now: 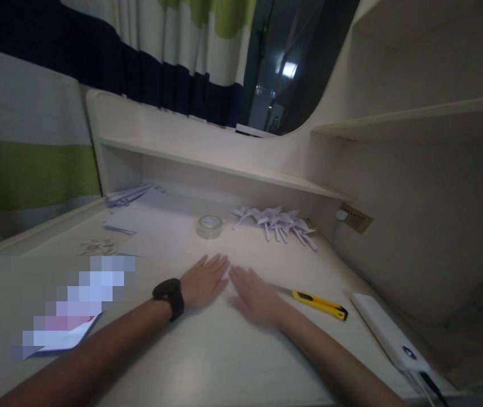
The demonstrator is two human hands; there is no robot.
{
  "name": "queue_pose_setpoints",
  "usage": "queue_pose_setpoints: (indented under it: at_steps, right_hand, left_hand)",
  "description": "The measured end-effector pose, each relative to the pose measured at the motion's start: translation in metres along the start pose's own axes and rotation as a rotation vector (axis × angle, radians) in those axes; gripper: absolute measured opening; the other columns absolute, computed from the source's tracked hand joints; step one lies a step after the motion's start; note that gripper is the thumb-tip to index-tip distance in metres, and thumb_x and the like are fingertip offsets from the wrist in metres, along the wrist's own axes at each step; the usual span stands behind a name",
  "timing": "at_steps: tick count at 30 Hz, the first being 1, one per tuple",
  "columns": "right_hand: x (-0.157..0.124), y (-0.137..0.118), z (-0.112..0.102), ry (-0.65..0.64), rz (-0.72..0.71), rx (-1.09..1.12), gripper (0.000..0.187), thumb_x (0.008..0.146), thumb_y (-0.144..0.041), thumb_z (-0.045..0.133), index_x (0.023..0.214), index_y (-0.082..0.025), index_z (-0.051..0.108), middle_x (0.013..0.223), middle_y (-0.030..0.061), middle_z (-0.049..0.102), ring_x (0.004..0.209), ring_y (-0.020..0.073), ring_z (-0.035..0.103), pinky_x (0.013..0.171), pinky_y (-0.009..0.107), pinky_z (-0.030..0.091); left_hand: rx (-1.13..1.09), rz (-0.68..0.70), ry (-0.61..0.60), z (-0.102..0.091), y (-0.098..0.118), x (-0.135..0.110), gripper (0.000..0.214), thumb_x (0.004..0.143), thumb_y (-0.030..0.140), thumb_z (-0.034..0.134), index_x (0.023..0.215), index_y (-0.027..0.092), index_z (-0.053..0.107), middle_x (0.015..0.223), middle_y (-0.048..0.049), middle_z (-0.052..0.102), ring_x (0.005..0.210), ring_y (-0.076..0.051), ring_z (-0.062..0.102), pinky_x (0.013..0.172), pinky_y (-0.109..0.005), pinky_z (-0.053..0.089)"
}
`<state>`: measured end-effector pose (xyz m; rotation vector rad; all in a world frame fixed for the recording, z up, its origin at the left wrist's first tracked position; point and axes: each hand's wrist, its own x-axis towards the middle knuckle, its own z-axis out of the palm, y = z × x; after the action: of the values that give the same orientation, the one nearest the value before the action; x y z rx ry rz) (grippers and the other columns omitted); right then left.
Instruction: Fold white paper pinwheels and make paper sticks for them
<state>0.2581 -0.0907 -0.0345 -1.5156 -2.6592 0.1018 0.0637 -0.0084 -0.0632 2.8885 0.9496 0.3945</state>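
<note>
My left hand (203, 281) lies flat on the pale desk (207, 350), palm down, fingers stretched out; a black watch (169, 298) is on its wrist. My right hand (255, 295) lies flat beside it, fingers out and slightly blurred, fingertips almost touching the left hand. Neither hand holds anything. A yellow utility knife (320, 304) lies just right of my right hand. A roll of clear tape (210, 226) stands on the desk beyond my hands.
Several folded white paper shapes (277, 221) lie at the back right. White sheets (152, 226) and paper strips (126, 195) are at the back left. A white power bank (388, 330) with a cable sits at the right. A low shelf (224, 167) runs behind.
</note>
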Motion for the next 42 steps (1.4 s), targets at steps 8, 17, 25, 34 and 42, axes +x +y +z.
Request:
queue_pose_setpoints:
  at_steps: [8, 17, 25, 34, 42]
  right_hand:
    - [-0.004, -0.001, -0.001, 0.002, 0.012, 0.009, 0.068, 0.095, -0.053, 0.024, 0.144, -0.006, 0.025, 0.15, 0.0194, 0.021, 0.14, 0.0258, 0.016, 0.114, 0.046, 0.013]
    - [-0.047, -0.002, -0.009, 0.002, 0.03, -0.031, 0.069, 0.094, -0.052, 0.028, 0.144, -0.004, 0.026, 0.147, 0.021, 0.026, 0.139, 0.0285, 0.021, 0.113, 0.049, 0.016]
    - [-0.046, 0.0, -0.015, 0.072, 0.038, -0.078, 0.054, 0.095, -0.038, 0.031, 0.141, -0.011, 0.035, 0.147, 0.015, 0.031, 0.138, 0.0269, 0.022, 0.113, 0.046, 0.019]
    - [-0.005, -0.003, 0.008, 0.06, -0.012, -0.02, 0.055, 0.097, -0.037, 0.024, 0.143, -0.009, 0.03, 0.148, 0.0151, 0.028, 0.138, 0.0241, 0.024, 0.114, 0.045, 0.017]
    - [-0.006, 0.003, 0.003, 0.069, -0.055, -0.019, 0.053, 0.097, -0.039, 0.025, 0.142, -0.011, 0.034, 0.147, 0.0133, 0.033, 0.137, 0.023, 0.028, 0.114, 0.045, 0.018]
  left_hand:
    - [0.021, 0.003, 0.01, -0.006, -0.005, -0.007, 0.057, 0.096, 0.047, 0.019, 0.143, 0.019, 0.033, 0.15, -0.0128, 0.029, 0.137, -0.028, 0.025, 0.11, -0.047, 0.014]
    - [0.009, 0.02, 0.04, -0.007, -0.005, -0.009, 0.052, 0.096, 0.048, 0.023, 0.141, 0.027, 0.036, 0.15, -0.0094, 0.029, 0.137, -0.028, 0.025, 0.11, -0.049, 0.013]
    - [0.02, 0.016, 0.03, -0.007, -0.003, -0.009, 0.052, 0.096, 0.048, 0.023, 0.142, 0.028, 0.035, 0.15, -0.0086, 0.029, 0.137, -0.028, 0.026, 0.11, -0.049, 0.014]
    - [0.034, -0.001, -0.011, -0.014, 0.002, -0.016, 0.052, 0.097, 0.045, 0.019, 0.144, 0.026, 0.03, 0.152, -0.0069, 0.025, 0.139, -0.029, 0.019, 0.11, -0.051, 0.011]
    - [-0.064, 0.068, -0.134, -0.049, 0.003, -0.087, 0.048, 0.098, 0.036, 0.021, 0.146, 0.034, 0.02, 0.151, 0.0032, 0.026, 0.14, -0.023, 0.019, 0.113, -0.047, 0.012]
